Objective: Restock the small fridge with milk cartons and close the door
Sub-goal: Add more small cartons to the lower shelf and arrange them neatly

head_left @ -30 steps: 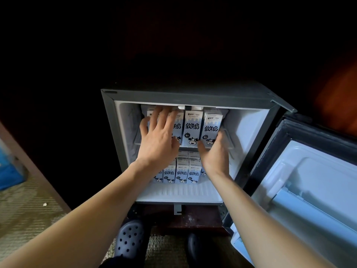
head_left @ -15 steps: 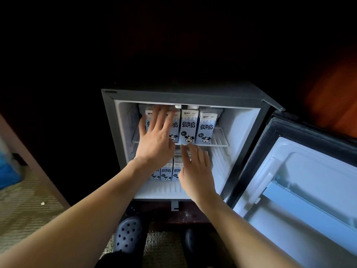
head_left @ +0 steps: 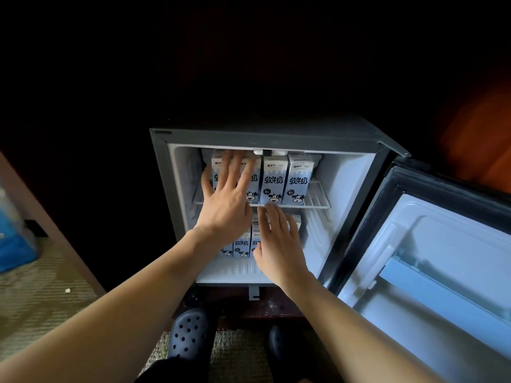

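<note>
left hand (head_left: 225, 201): flat, fingers spread on upper cartons (head_left: 273, 181)
right hand (head_left: 276, 244): flat on lower cartons (head_left: 241, 246)
risk: your uneven push topples upper cartons
door (head_left: 442, 258): open, right of both hands; proud cartons jam it

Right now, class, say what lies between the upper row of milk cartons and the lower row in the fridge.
A white wire shelf; the upper row stands on it. The head view shows this.
</note>
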The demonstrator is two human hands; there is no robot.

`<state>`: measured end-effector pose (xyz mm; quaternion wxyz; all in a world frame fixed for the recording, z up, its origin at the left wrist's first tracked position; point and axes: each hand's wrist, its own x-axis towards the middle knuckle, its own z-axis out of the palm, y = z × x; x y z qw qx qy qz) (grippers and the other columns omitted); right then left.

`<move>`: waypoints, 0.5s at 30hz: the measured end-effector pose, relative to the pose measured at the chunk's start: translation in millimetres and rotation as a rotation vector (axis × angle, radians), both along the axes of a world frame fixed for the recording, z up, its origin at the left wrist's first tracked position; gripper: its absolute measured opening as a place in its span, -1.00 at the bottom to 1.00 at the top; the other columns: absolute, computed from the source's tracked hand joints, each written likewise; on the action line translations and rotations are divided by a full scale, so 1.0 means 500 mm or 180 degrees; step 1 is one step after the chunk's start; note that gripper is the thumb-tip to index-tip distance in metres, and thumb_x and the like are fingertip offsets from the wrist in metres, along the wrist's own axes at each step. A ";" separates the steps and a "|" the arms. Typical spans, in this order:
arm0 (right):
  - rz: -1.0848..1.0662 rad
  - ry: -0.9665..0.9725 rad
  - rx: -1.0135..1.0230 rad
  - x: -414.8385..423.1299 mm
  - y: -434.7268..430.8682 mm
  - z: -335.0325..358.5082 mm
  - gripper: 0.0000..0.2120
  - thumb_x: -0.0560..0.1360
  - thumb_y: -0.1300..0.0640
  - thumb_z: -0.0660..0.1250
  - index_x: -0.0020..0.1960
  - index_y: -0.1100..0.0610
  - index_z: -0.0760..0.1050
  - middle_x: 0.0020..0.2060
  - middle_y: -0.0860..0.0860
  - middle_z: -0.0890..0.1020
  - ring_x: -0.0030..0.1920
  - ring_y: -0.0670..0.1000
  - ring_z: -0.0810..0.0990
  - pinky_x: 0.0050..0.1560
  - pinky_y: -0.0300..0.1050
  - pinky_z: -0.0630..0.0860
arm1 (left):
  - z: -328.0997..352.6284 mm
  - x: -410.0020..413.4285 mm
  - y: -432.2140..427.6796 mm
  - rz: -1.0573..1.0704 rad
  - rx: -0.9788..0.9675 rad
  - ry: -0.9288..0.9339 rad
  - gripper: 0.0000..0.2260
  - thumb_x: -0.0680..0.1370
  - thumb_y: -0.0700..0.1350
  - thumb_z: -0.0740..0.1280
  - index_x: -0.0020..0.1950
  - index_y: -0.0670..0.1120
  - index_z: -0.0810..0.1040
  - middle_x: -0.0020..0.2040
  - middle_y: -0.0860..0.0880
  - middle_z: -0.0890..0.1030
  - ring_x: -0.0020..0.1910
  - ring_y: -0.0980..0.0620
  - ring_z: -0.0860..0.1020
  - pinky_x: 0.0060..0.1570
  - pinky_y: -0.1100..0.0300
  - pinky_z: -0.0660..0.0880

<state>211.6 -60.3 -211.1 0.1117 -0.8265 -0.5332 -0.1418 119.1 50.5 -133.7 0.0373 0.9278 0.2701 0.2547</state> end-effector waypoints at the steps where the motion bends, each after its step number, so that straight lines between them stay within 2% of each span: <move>1: 0.0017 0.0023 -0.0007 -0.001 -0.008 0.006 -0.19 0.29 0.15 0.52 0.48 0.27 0.35 0.45 0.18 0.43 0.47 0.18 0.39 0.44 0.19 0.36 | 0.005 -0.005 -0.008 -0.0024 0.0035 0.0088 -0.19 0.52 -0.19 0.22 0.63 0.00 -0.21 0.63 -0.04 -0.27 0.55 -0.04 -0.42 0.47 -0.29 -0.29; 4: 0.0070 0.0074 0.0040 -0.004 -0.039 0.034 -0.22 0.28 0.17 0.53 0.46 0.28 0.38 0.43 0.18 0.46 0.45 0.18 0.42 0.42 0.19 0.37 | 0.015 -0.034 -0.037 -0.0184 0.0470 0.0365 -0.22 0.54 -0.17 0.19 0.64 -0.02 -0.21 0.61 -0.07 -0.33 0.55 -0.09 -0.42 0.49 -0.29 -0.29; 7: 0.0088 0.0215 0.0054 -0.028 -0.079 0.088 -0.26 0.43 0.18 0.37 0.55 0.25 0.22 0.50 0.17 0.31 0.54 0.17 0.24 0.53 0.17 0.18 | 0.021 -0.080 -0.080 -0.0408 0.0752 0.0967 -0.19 0.55 -0.17 0.18 0.62 -0.03 -0.31 0.59 -0.08 -0.39 0.54 -0.09 -0.43 0.47 -0.29 -0.35; 10: 0.0116 0.0252 -0.0166 -0.070 -0.140 0.150 -0.22 0.49 0.08 0.37 0.59 0.20 0.09 0.53 0.14 0.18 0.56 0.16 0.13 0.58 0.14 0.05 | 0.031 -0.134 -0.144 -0.0599 0.0821 0.1421 -0.17 0.55 -0.17 0.18 0.58 -0.02 -0.39 0.58 -0.06 -0.41 0.53 -0.08 -0.44 0.48 -0.26 -0.35; 13: 0.0118 0.0243 -0.0253 -0.115 -0.235 0.200 -0.26 0.52 0.06 0.34 0.59 0.20 0.10 0.54 0.12 0.16 0.57 0.15 0.09 0.58 0.11 0.03 | 0.039 -0.177 -0.209 -0.0638 0.0806 0.1265 -0.18 0.51 -0.18 0.21 0.64 -0.03 -0.22 0.62 -0.05 -0.29 0.57 -0.06 -0.37 0.52 -0.27 -0.22; 15: 0.0094 0.0243 -0.0299 -0.141 -0.305 0.231 -0.28 0.53 0.05 0.32 0.58 0.19 0.10 0.55 0.12 0.15 0.57 0.14 0.09 0.57 0.09 0.03 | 0.058 -0.199 -0.260 -0.0702 0.0759 0.1180 -0.19 0.51 -0.17 0.22 0.64 -0.04 -0.19 0.63 -0.05 -0.25 0.58 -0.04 -0.34 0.53 -0.25 -0.19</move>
